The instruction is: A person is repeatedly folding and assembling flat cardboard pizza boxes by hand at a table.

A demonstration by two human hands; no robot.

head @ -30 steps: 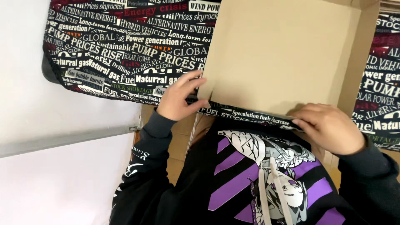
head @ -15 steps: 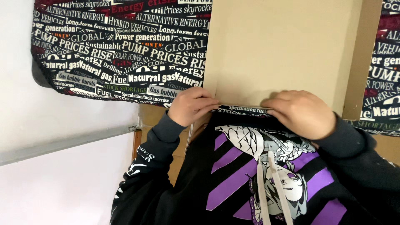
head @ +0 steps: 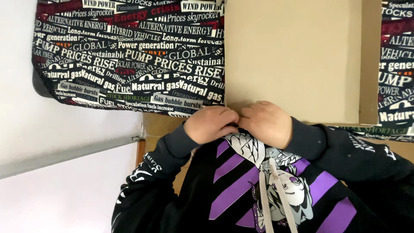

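A black fabric point(head: 129, 64) covered in printed lettering lies spread out, with a flat tan cardboard sheet point(head: 293, 56) on top of it. My left hand point(head: 211, 125) and my right hand point(head: 267, 123) sit side by side at the cardboard's near edge, knuckles almost touching. Both are closed, pinching the dark fabric edge between them. Most of that edge is hidden under my fingers. Below the hands is my black sweatshirt point(head: 258, 190) with purple stripes, a grey printed figure and a pale drawstring.
A white surface point(head: 64, 142) with a grey rail point(head: 73, 151) fills the left side. A brown table surface point(head: 159, 125) shows under the fabric's near edge. The printed fabric continues past the cardboard on the right point(head: 394, 77).
My hands started apart along the fabric edge and have slid together toward the middle. The fabric edge is now bunched and hidden under them.
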